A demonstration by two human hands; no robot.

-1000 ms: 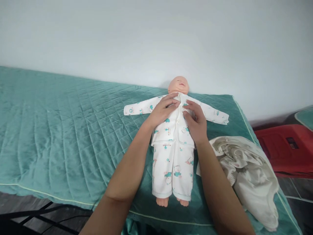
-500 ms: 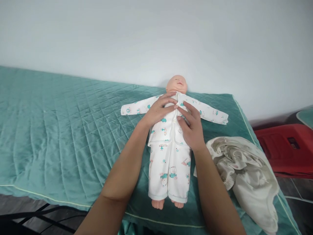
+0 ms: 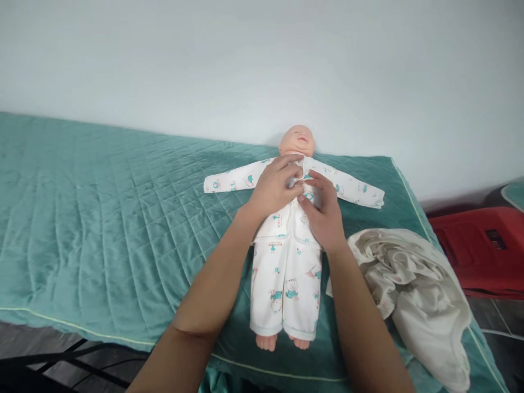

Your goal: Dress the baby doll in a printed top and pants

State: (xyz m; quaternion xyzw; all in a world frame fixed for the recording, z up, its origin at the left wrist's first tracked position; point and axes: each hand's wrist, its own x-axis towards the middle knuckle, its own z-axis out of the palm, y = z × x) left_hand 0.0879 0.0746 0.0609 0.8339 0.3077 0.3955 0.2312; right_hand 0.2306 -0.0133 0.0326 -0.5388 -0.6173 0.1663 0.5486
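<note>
A baby doll [image 3: 297,140] lies on its back on a green quilted cover, its feet towards me. It wears a white patterned jacket [image 3: 275,221] with sleeves spread out and matching trousers [image 3: 285,289]. My left hand [image 3: 275,184] is at the upper chest, thumb and index finger pinching the jacket's front edge. Close beside it my right hand [image 3: 323,210] has its thumb and bent fingers on the other side of the front opening, closed on the jacket. A button [image 3: 295,202] shows just below the fingertips. The fabric between the fingertips is partly hidden.
The green quilted cover [image 3: 102,229] reaches the white wall at the back. A crumpled cream cloth [image 3: 429,311] lies right of the doll, by my right forearm. Beyond the right edge stands a red plastic object [image 3: 478,245]. Dark bars show at the lower left.
My left hand has shifted slightly right, its thumb and index finger drawn together at the jacket front. The right fingers have bent in a little. The view has moved slightly.
</note>
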